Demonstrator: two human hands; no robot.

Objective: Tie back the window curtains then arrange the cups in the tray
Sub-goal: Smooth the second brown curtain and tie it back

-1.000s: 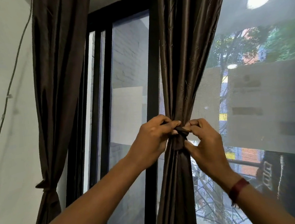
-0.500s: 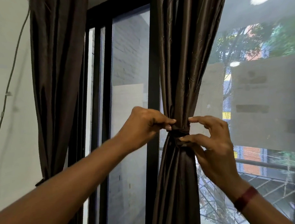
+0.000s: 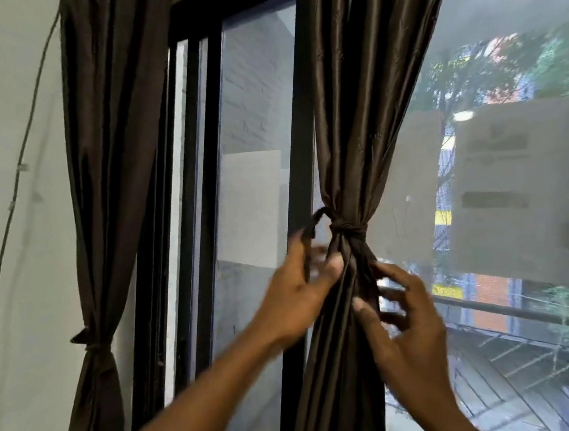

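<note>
Against the pale wall at far left a thin cable [image 3: 10, 205] runs down. Just beside it the left curtain [image 3: 113, 161] hangs gathered, cinched low by its own tie [image 3: 93, 345]. Past the black window frame [image 3: 205, 188], the middle curtain [image 3: 363, 105] falls in one upright bundle. It is bound crosswise by a dark knot [image 3: 346, 227] whose loose end [image 3: 314, 218] arcs out to the left.

The left hand [image 3: 293, 293] sits just below that end, thumb against the folds under the knot. Its fingers are motion-blurred, so I cannot tell whether they pinch the end or merely brush it. The right hand [image 3: 410, 335] is lower, on the bundle's right side. Its fingers are spread and loosely curled, grasping nothing, and its thumb touches the fabric.

The knot lies above and between both hands, the left nearer, so any last tug likely falls to it. Cups and tray are out of view.
</note>
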